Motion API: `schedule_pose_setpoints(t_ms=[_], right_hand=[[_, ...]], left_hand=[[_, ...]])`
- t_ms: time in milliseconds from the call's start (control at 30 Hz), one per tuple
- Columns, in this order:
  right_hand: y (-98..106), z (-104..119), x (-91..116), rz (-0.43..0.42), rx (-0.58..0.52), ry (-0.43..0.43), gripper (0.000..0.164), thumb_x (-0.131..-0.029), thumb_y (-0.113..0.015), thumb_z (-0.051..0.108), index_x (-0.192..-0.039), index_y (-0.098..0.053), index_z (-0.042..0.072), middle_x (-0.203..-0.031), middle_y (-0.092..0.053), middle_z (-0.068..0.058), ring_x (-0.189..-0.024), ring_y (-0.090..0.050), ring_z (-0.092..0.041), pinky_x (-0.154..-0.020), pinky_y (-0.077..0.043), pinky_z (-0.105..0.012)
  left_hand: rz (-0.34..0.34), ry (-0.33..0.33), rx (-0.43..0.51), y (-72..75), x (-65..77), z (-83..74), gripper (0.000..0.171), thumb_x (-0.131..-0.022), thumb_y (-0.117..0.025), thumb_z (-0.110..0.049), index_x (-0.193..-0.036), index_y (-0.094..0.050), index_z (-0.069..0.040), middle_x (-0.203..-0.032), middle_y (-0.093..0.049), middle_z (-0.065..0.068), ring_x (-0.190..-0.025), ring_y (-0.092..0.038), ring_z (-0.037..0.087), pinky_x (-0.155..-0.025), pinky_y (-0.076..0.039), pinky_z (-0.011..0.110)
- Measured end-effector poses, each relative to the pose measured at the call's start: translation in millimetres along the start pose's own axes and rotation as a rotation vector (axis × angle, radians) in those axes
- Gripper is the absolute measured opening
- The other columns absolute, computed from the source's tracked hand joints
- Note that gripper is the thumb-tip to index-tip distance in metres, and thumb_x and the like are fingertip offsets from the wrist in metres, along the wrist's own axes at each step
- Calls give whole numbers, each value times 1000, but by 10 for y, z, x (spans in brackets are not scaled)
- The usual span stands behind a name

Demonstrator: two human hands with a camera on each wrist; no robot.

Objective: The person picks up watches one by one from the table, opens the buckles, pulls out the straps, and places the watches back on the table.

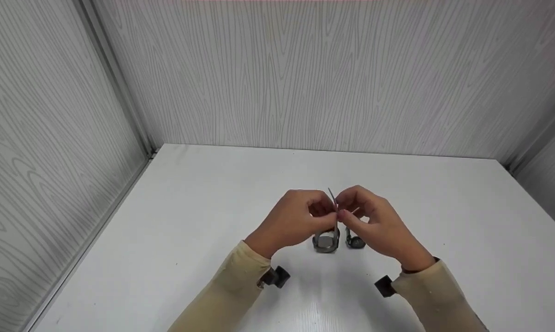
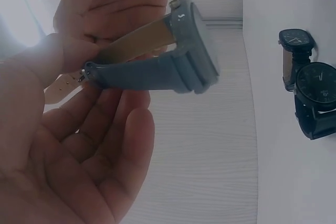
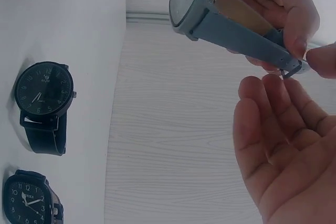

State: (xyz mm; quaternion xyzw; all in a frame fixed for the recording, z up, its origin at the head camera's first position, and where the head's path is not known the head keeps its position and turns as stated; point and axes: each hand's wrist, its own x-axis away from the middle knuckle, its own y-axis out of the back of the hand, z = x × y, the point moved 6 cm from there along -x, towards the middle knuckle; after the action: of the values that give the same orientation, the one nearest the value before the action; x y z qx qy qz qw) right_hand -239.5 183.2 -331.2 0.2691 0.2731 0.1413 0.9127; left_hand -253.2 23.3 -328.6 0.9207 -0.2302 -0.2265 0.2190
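Note:
Over the table my left hand (image 1: 300,216) and right hand (image 1: 378,223) meet, fingertips nearly touching. Between them is a wristwatch (image 2: 139,73) with a grey-blue strap and a tan lining. The left thumb and fingers pinch its strap beside the buckle. My right thumb and fingertips pinch the strap's end at that buckle. The strap forms a closed loop, and the case (image 3: 185,1) hangs lowest. Two black watches stand on the table below: one round (image 3: 44,88), one squarish (image 3: 29,198). In the head view the hands partly cover the watches.
The white table (image 1: 203,198) has a wood-grain panel (image 1: 277,78) along its back and another panel (image 1: 37,161) on the left. Small black devices (image 1: 275,276) sit at both sleeve cuffs.

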Motion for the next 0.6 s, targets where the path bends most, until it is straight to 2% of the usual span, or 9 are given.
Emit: schedule_pose_setpoints(t_ms=[167, 400, 600], right_hand=[[-42, -47, 13, 80, -7, -59, 18, -102, -68, 20, -118, -64, 14, -99, -69, 2, -89, -68, -17, -78, -56, -30], [-29, -85, 10, 62, -32, -113, 18, -100, -71, 21, -114, -66, 12, -101, -70, 0, -91, -69, -17, -76, -57, -29], [-38, -111, 9, 82, 13, -163, 14, -101, -69, 24, -107, -70, 11, -96, -73, 1, -88, -71, -17, -75, -58, -28]], left_hand=[[-20, -1, 5, 37, -8, 14, 8, -97, -69, -23, -95, -75, -18, -83, -71, -11, -77, -67, 8, -71, -56, 27], [-54, -2, 15, 68, -16, 17, 11, -99, -68, -25, -98, -75, -16, -88, -71, -10, -82, -67, 7, -74, -56, 28], [-122, 0, 18, 112, -19, 13, 12, -99, -69, -25, -101, -75, -15, -91, -71, -9, -84, -66, 9, -74, -55, 29]])
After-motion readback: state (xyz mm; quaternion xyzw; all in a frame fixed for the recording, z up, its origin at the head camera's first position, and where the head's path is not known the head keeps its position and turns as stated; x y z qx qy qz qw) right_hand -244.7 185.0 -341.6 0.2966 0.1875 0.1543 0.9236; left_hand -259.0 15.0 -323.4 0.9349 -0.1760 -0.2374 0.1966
